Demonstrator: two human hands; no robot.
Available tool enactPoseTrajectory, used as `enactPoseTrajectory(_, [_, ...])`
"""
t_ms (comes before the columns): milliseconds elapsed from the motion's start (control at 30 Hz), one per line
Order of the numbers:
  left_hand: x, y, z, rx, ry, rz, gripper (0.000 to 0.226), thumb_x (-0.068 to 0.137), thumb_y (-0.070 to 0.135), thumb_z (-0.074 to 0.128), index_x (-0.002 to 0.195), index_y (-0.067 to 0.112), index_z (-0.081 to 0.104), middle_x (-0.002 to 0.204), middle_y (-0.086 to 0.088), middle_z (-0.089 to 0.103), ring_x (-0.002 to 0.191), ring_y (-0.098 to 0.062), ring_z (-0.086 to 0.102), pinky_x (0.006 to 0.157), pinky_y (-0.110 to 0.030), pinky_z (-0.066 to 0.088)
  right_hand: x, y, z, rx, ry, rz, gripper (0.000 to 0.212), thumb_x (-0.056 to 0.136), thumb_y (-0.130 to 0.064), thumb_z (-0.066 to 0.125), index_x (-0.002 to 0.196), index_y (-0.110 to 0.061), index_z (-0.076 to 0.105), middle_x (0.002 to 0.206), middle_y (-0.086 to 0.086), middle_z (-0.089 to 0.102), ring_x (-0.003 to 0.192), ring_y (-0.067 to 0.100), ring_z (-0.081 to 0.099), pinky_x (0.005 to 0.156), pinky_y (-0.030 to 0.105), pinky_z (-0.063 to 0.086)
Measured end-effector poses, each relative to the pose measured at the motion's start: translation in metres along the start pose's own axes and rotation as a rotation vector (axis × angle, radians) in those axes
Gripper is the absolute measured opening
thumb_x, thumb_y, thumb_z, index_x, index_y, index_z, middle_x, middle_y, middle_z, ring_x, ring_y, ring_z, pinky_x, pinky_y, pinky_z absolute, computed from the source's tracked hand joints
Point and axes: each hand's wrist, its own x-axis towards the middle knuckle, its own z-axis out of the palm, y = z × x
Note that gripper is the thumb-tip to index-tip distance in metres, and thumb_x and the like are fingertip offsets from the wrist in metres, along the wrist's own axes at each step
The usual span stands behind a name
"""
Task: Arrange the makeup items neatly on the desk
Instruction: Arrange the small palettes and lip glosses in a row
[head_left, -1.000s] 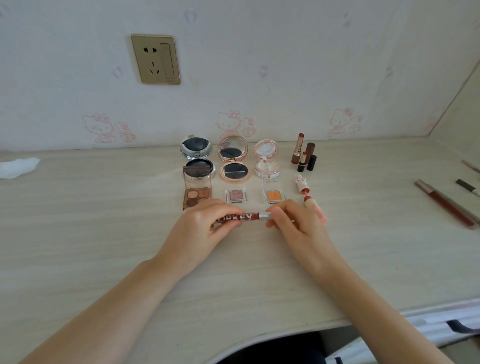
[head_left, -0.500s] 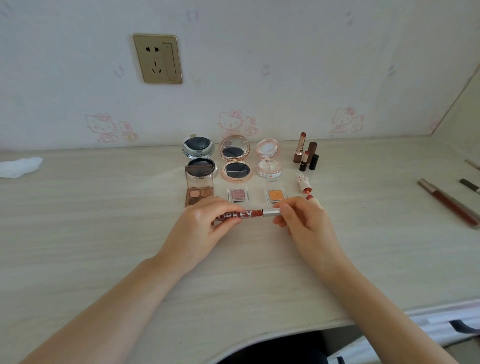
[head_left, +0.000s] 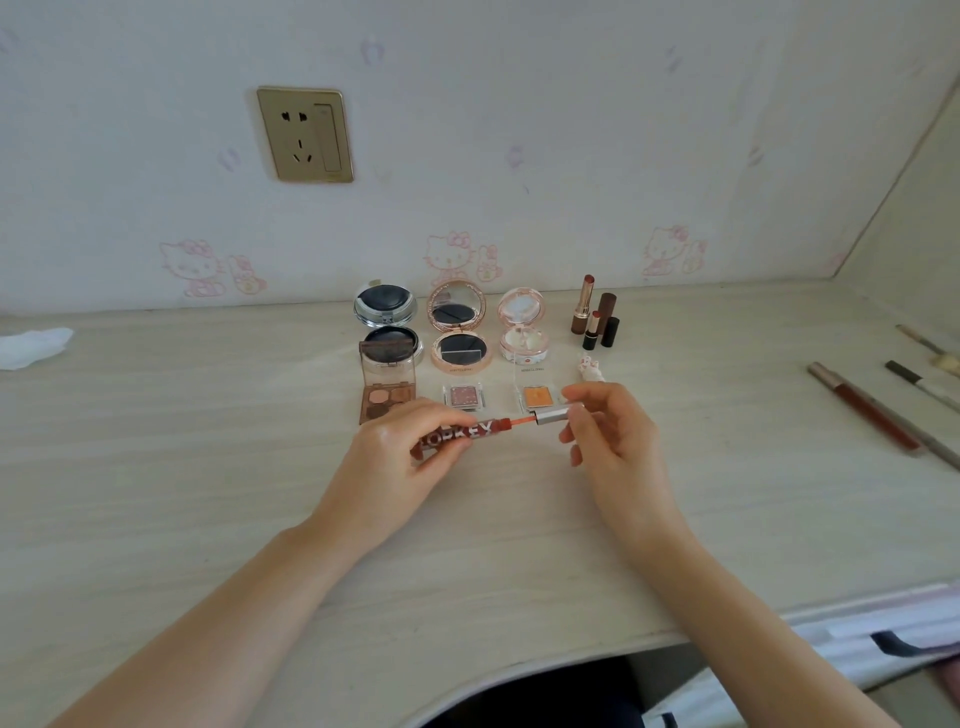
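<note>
three open round compacts, one brown eyeshadow palette, two small single eyeshadow pans, two upright lipsticks with two caps, one lip gloss tube, two hands, one wall socket

Both bare forearms are stretched forward side by side; the left hand is curled in a grip, palm down; the right hand is held in a fingertip pinch.
</note>
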Motion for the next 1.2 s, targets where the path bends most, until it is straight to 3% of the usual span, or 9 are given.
enactPoseTrajectory(133, [0.001, 0.009, 0.003, -0.033, 0.014, 0.000, 0.026, 0.079, -0.005, 0.070, 0.100, 0.010, 0.072, 0.097, 0.004, 0.064, 0.094, -0.005, 0.061, 0.085, -0.022, 0.048, 0.004, -0.006, -0.004, 0.087, 0.067, 0.058, 0.015, 0.095, -0.010, 0.053, 0.099, -0.021, 0.061, 0.076, -0.009, 0.064, 0.068, 0.006, 0.060, 0.058, 0.022, 0.050])
enactPoseTrajectory(233, [0.003, 0.020, 0.005, -0.119, 0.000, -0.074, 0.034, 0.078, -0.008, 0.067, 0.098, 0.020, 0.066, 0.096, 0.010, 0.062, 0.089, -0.007, 0.062, 0.079, -0.013, 0.046, 0.008, -0.014, -0.013, 0.192, 0.098, 0.122, 0.011, 0.094, -0.012, 0.056, 0.096, -0.017, 0.065, 0.072, -0.009, 0.066, 0.065, 0.007, 0.059, 0.054, 0.021, 0.047])
enactPoseTrajectory(300, [0.004, 0.028, 0.008, -0.209, -0.033, -0.137, 0.040, 0.080, -0.008, 0.064, 0.097, 0.028, 0.060, 0.090, 0.012, 0.062, 0.088, -0.012, 0.065, 0.073, -0.014, 0.048, 0.013, -0.021, -0.023, 0.229, 0.108, 0.138, 0.010, 0.093, -0.013, 0.058, 0.094, -0.017, 0.067, 0.073, -0.005, 0.067, 0.065, 0.009, 0.059, 0.051, 0.022, 0.045])
enactPoseTrajectory(400, [0.008, 0.038, 0.017, -0.273, -0.077, -0.098, 0.036, 0.080, -0.010, 0.063, 0.095, 0.023, 0.061, 0.094, 0.006, 0.061, 0.089, -0.016, 0.067, 0.073, -0.017, 0.050, 0.025, -0.029, -0.040, 0.273, 0.104, 0.203, 0.008, 0.092, -0.016, 0.060, 0.095, -0.014, 0.067, 0.071, -0.002, 0.066, 0.064, 0.011, 0.060, 0.049, 0.027, 0.044])
enactPoseTrajectory(600, [0.018, 0.058, 0.042, -0.270, -0.101, -0.024, 0.015, 0.078, 0.000, 0.073, 0.086, 0.012, 0.073, 0.106, 0.007, 0.060, 0.089, -0.010, 0.066, 0.076, -0.024, 0.056, 0.048, -0.026, -0.070, 0.167, 0.092, 0.300, 0.013, 0.092, -0.021, 0.060, 0.099, -0.014, 0.067, 0.078, -0.003, 0.070, 0.073, 0.012, 0.061, 0.065, 0.029, 0.050])
enactPoseTrajectory(700, [0.023, 0.065, 0.055, -0.275, -0.150, 0.009, 0.010, 0.078, 0.007, 0.076, 0.086, 0.011, 0.073, 0.109, 0.007, 0.061, 0.092, -0.012, 0.064, 0.077, -0.031, 0.055, 0.058, -0.022, -0.081, 0.103, 0.102, 0.327, 0.012, 0.092, -0.022, 0.060, 0.096, -0.015, 0.068, 0.079, -0.003, 0.071, 0.074, 0.013, 0.061, 0.066, 0.029, 0.050])
enactPoseTrajectory(933, [0.030, 0.084, 0.091, -0.273, -0.311, 0.128, 0.038, 0.070, 0.028, 0.083, 0.105, 0.017, 0.072, 0.127, 0.010, 0.053, 0.114, 0.000, 0.053, 0.082, -0.014, 0.046, 0.083, -0.022, -0.104, -0.034, 0.081, 0.291, 0.011, 0.089, -0.026, 0.063, 0.089, -0.017, 0.069, 0.070, -0.008, 0.069, 0.065, 0.009, 0.059, 0.055, 0.021, 0.046])
enactPoseTrajectory(1067, [0.038, 0.090, 0.111, -0.204, -0.356, 0.214, 0.038, 0.075, 0.022, 0.080, 0.111, 0.017, 0.070, 0.133, 0.007, 0.049, 0.101, 0.002, 0.054, 0.078, -0.009, 0.044, 0.095, -0.020, -0.114, -0.124, 0.032, 0.275, 0.009, 0.089, -0.026, 0.062, 0.082, -0.022, 0.067, 0.059, -0.016, 0.066, 0.061, 0.004, 0.058, 0.053, 0.018, 0.045])
enactPoseTrajectory(1200, [0.047, 0.092, 0.129, -0.078, -0.326, 0.279, 0.035, 0.075, 0.024, 0.080, 0.107, 0.013, 0.071, 0.129, -0.002, 0.053, 0.098, -0.006, 0.061, 0.080, -0.018, 0.050, 0.109, -0.016, -0.122, -0.171, 0.022, 0.295, 0.009, 0.089, -0.025, 0.063, 0.081, -0.021, 0.067, 0.064, -0.012, 0.066, 0.061, 0.005, 0.059, 0.053, 0.019, 0.046])
